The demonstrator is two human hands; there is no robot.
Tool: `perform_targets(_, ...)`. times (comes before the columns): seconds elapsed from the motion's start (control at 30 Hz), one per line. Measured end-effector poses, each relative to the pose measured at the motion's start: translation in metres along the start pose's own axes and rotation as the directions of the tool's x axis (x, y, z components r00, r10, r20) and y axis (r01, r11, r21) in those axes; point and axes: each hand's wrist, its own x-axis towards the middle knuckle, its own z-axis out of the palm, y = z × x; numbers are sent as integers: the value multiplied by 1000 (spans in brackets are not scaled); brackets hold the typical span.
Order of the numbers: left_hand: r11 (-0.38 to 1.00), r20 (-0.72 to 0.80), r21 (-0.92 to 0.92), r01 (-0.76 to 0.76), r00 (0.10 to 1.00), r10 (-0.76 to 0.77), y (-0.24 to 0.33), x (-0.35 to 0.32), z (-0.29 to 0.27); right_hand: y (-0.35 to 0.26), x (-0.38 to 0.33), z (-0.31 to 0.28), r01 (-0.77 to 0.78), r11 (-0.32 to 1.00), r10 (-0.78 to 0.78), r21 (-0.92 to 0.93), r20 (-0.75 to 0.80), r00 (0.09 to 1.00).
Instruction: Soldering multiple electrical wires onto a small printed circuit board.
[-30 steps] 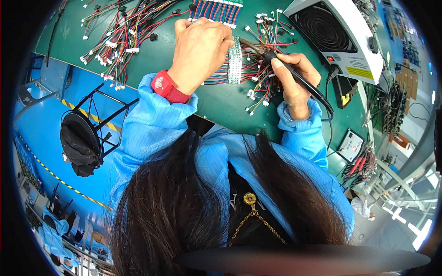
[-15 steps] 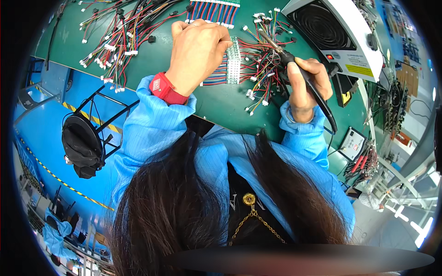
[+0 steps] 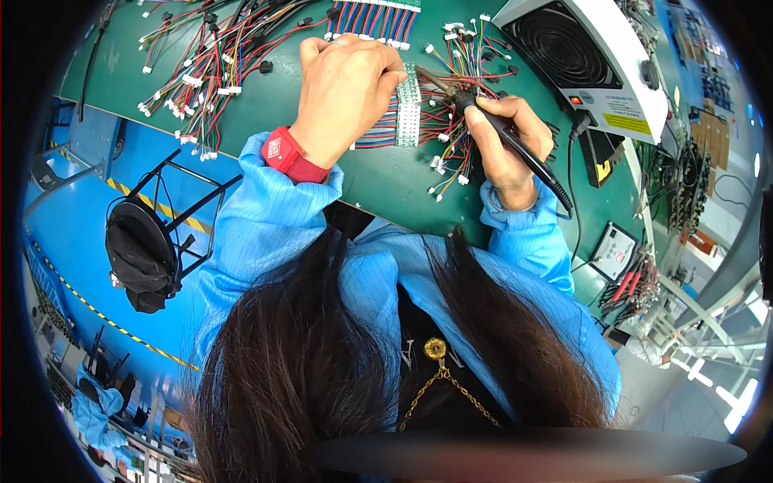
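Observation:
A soldering iron (image 3: 525, 146) is gripped in my right hand (image 3: 511, 141), its black cord trailing toward me. Its metal tip points left to the upper right edge of a green-and-white circuit board strip (image 3: 408, 117); whether it touches cannot be told. My left hand (image 3: 346, 92) is closed at the strip's upper left, thumb and forefinger together near the board. What these fingers hold is hidden. Red and blue wires (image 3: 378, 138) run out from the strip's left side under my left hand. Bunched wires with white plugs (image 3: 455, 149) fan from its right side.
Another board row with wires (image 3: 374, 20) lies at the back. Loose connector cables (image 3: 201, 88) are heaped at the left on the green bench (image 3: 105, 97). A white fan box (image 3: 596, 64) stands at the right, a small controller (image 3: 616, 251) nearer. A black stool (image 3: 145, 241) is on the floor.
My right hand has moved left and slightly down with the soldering iron, bringing its tip from above the wires to the strip's edge. My left hand has stayed still.

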Motion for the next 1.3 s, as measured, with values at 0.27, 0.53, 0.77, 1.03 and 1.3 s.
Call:
perform_targets(0.27, 1000, -4, -2, -6, 1000, 6, -1, 1, 0, 9, 0, 2, -33, 995, 33, 92, 2, 999)
perform_targets(0.53, 1000, -17, -2, -16, 1000, 16, -2, 1, 1, 12, 0, -2, 116, 993, -118, -32, -73, 990)
perform_targets(0.77, 1000, -14, -16, -21, 1000, 20, -2, 2, 0, 11, 1, -4, 124, 992, -118, 38, -135, 984)
perform_targets(1.03, 1000, -16, -16, -12, 1000, 12, -1, 1, 1, 7, 3, 0, 77, 996, -77, 36, -3, 997)
perform_targets(1.3, 1000, -14, -4, -7, 1000, 7, -1, 1, 2, 9, 1, 0, 43, 998, -44, 38, 29, 999)
